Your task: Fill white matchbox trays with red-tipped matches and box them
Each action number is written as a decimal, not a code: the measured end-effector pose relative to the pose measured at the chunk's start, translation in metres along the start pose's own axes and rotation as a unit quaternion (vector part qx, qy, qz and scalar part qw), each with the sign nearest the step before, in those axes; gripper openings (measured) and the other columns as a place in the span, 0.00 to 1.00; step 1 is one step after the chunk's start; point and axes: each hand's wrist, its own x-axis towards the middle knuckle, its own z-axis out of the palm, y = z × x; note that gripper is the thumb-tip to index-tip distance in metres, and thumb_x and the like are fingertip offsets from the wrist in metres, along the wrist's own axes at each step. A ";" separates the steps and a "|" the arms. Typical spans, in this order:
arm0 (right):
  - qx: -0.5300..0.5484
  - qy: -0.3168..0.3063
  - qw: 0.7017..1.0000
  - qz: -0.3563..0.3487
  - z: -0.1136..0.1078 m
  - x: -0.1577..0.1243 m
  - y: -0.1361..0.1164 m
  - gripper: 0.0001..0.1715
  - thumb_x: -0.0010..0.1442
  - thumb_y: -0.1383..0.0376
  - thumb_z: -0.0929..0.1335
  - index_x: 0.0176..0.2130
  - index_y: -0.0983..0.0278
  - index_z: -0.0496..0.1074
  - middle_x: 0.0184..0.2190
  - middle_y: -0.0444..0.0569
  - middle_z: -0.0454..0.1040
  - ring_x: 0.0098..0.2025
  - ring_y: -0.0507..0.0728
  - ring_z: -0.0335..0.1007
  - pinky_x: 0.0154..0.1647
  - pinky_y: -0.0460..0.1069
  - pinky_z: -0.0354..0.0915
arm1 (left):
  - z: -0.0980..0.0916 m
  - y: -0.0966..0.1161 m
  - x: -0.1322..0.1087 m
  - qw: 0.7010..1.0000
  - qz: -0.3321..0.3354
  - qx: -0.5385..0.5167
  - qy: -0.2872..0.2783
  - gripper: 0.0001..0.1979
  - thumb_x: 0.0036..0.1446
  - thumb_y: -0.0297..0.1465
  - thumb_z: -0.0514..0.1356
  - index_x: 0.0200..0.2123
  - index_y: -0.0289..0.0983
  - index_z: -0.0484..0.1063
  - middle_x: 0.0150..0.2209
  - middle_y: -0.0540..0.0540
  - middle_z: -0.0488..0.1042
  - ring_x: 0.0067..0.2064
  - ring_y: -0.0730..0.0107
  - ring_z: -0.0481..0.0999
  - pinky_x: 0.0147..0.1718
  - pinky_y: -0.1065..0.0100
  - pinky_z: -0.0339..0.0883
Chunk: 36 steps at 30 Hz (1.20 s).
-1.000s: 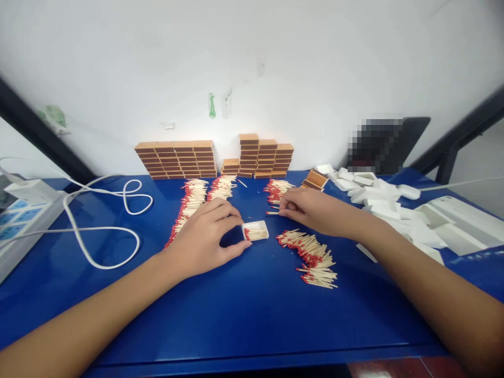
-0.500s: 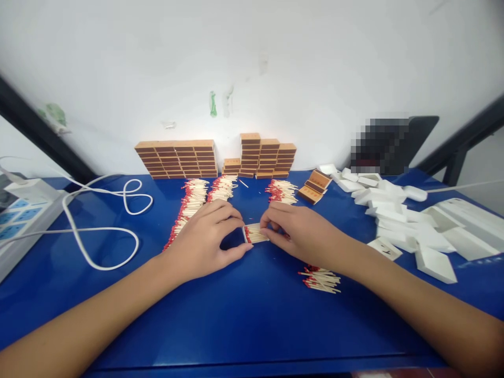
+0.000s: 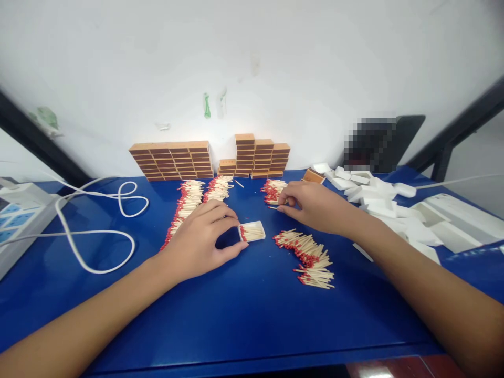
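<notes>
Glossy blue table (image 3: 220, 320); cardboard and splint wood.
Toward the right edge, a jumbled heap of white trays (image 3: 378, 202), thin-walled and angular; along the far edge, a brick-like block of matchboxes (image 3: 173, 161), tan with dark brown side strips, and a stepped stack (image 3: 262, 157) of the same. Left hand (image 3: 207, 231) spread in a C, thumb and forefinger at the corners of the filling tray's left end; pressure cannot be told. Right hand (image 3: 309, 205) pinching one match. Curved, bristly match pile (image 3: 305, 252) to the near right; ridged match row (image 3: 191, 194) partly behind the left hand. Filling tray (image 3: 256, 223) mid-table: shallow, rectangular, matches side by side, red heads left. Pinched match (image 3: 272, 207): straight, slim, beside the far match cluster (image 3: 271, 190).
</notes>
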 end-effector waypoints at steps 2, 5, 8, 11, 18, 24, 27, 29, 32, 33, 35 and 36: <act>0.000 -0.022 1.000 0.012 0.003 0.001 0.001 0.08 0.68 0.64 0.68 0.35 0.62 0.73 0.34 0.51 0.77 0.36 0.58 0.70 0.36 0.52 0.60 | 0.000 0.000 0.000 1.000 0.000 -0.001 0.001 0.10 0.65 0.38 0.68 0.44 0.37 0.80 0.47 0.41 0.81 0.51 0.56 0.78 0.53 0.53 0.75; 0.004 -0.036 0.999 0.012 0.004 0.001 0.002 0.09 0.69 0.63 0.66 0.36 0.62 0.73 0.33 0.51 0.76 0.35 0.58 0.69 0.35 0.52 0.59 | 0.000 0.000 -0.001 1.000 0.004 0.001 -0.001 0.11 0.66 0.38 0.68 0.44 0.37 0.79 0.47 0.41 0.81 0.51 0.56 0.78 0.53 0.53 0.75; -0.003 -0.029 1.000 0.007 0.004 0.001 0.003 0.07 0.68 0.62 0.68 0.37 0.62 0.73 0.34 0.51 0.76 0.35 0.59 0.69 0.35 0.52 0.59 | 0.000 0.000 -0.001 1.000 0.006 0.001 -0.003 0.11 0.66 0.39 0.68 0.44 0.37 0.79 0.47 0.41 0.81 0.52 0.55 0.78 0.54 0.52 0.75; -0.006 -0.032 0.999 0.008 0.003 0.002 0.002 0.07 0.68 0.63 0.68 0.37 0.62 0.74 0.33 0.50 0.76 0.35 0.58 0.69 0.35 0.52 0.58 | 0.001 -0.001 -0.001 1.000 0.001 0.000 -0.005 0.11 0.66 0.39 0.68 0.45 0.37 0.80 0.47 0.42 0.81 0.52 0.56 0.78 0.54 0.52 0.75; 0.017 -0.049 0.998 0.021 0.005 0.003 0.003 0.08 0.69 0.67 0.67 0.36 0.62 0.74 0.33 0.50 0.77 0.34 0.57 0.70 0.35 0.52 0.59 | 0.002 -0.001 -0.003 1.000 0.001 0.002 -0.008 0.12 0.66 0.40 0.68 0.45 0.38 0.79 0.47 0.42 0.81 0.52 0.55 0.78 0.54 0.52 0.75; 0.043 -0.042 0.998 -0.009 0.002 -0.001 -0.005 0.10 0.71 0.64 0.65 0.36 0.62 0.72 0.33 0.49 0.75 0.34 0.57 0.68 0.35 0.52 0.58 | 0.001 -0.002 -0.002 1.000 -0.001 0.001 -0.008 0.11 0.66 0.39 0.68 0.45 0.37 0.80 0.47 0.42 0.81 0.52 0.55 0.78 0.54 0.52 0.75; 0.076 -0.022 0.996 -0.041 -0.001 -0.004 -0.017 0.11 0.72 0.63 0.66 0.36 0.61 0.72 0.30 0.46 0.73 0.33 0.56 0.66 0.35 0.51 0.58 | 0.001 -0.001 -0.002 1.000 -0.002 0.000 -0.006 0.11 0.66 0.39 0.68 0.45 0.38 0.80 0.47 0.41 0.81 0.52 0.55 0.78 0.53 0.51 0.76; 0.102 -0.015 0.993 -0.058 -0.002 -0.008 -0.026 0.11 0.72 0.62 0.66 0.36 0.60 0.72 0.28 0.44 0.72 0.32 0.55 0.65 0.34 0.51 0.58 | 0.001 -0.001 -0.002 1.000 -0.003 0.000 -0.007 0.11 0.66 0.39 0.68 0.45 0.38 0.80 0.47 0.41 0.81 0.52 0.55 0.78 0.53 0.51 0.76; 0.129 -0.014 0.989 -0.073 0.000 -0.013 -0.038 0.11 0.72 0.61 0.67 0.36 0.60 0.72 0.28 0.43 0.71 0.31 0.54 0.65 0.33 0.50 0.57 | 0.001 0.000 -0.002 1.000 -0.003 -0.001 -0.008 0.11 0.66 0.39 0.68 0.45 0.38 0.80 0.47 0.41 0.81 0.51 0.55 0.78 0.53 0.51 0.76; 0.134 -0.016 0.988 -0.078 0.001 -0.014 -0.040 0.10 0.72 0.61 0.67 0.37 0.60 0.72 0.28 0.44 0.72 0.31 0.54 0.65 0.33 0.50 0.57 | 0.001 0.001 -0.001 1.000 -0.002 -0.001 -0.007 0.11 0.66 0.39 0.68 0.45 0.38 0.80 0.47 0.41 0.81 0.51 0.55 0.78 0.53 0.51 0.76; 0.136 -0.025 0.987 -0.085 0.005 -0.015 -0.045 0.08 0.72 0.63 0.67 0.37 0.61 0.72 0.30 0.44 0.73 0.31 0.54 0.65 0.33 0.50 0.57 | 0.000 0.002 -0.001 1.000 -0.001 -0.001 -0.004 0.11 0.66 0.39 0.68 0.44 0.38 0.80 0.46 0.41 0.82 0.51 0.55 0.79 0.53 0.51 0.76; 0.132 -0.026 0.987 -0.086 0.008 -0.015 -0.047 0.07 0.71 0.65 0.67 0.37 0.61 0.72 0.30 0.45 0.73 0.32 0.54 0.66 0.33 0.50 0.57 | 0.000 0.002 0.000 1.000 -0.001 -0.002 -0.004 0.11 0.66 0.39 0.68 0.44 0.37 0.80 0.46 0.41 0.82 0.51 0.55 0.79 0.53 0.51 0.76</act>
